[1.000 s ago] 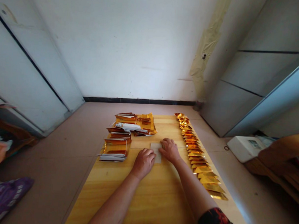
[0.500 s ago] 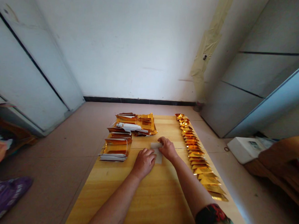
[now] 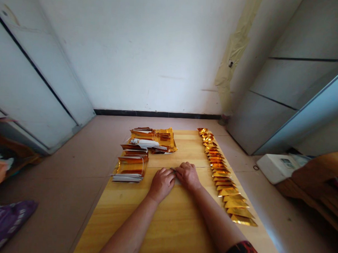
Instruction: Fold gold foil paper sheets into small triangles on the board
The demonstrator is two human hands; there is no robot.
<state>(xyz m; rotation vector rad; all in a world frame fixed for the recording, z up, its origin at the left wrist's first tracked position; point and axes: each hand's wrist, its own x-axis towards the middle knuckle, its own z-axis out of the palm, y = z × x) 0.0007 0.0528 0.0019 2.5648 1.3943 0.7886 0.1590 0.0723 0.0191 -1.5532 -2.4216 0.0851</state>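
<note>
My left hand [image 3: 162, 184] and my right hand [image 3: 187, 175] meet at the middle of the wooden tabletop [image 3: 178, 224]. Between them is a small sheet of paper [image 3: 177, 182], pale underneath and mostly hidden by the fingers. Its far edge is turned up and looks dark at the fingertips. Both hands have curled fingers pressed on this paper, the left from its left side and the right from above on its right side.
Stacks of gold-faced paper [image 3: 129, 166] lie at the table's left, a white roll [image 3: 144, 143] among them. A long row of folded gold foil pieces [image 3: 222, 183] runs along the right edge. A white box [image 3: 276, 168] stands beyond the table at right.
My right hand has come nearer and to the left, its fingers curling down over the paper. The sheet's far part has been folded over and is now largely covered. My left hand has barely moved.
</note>
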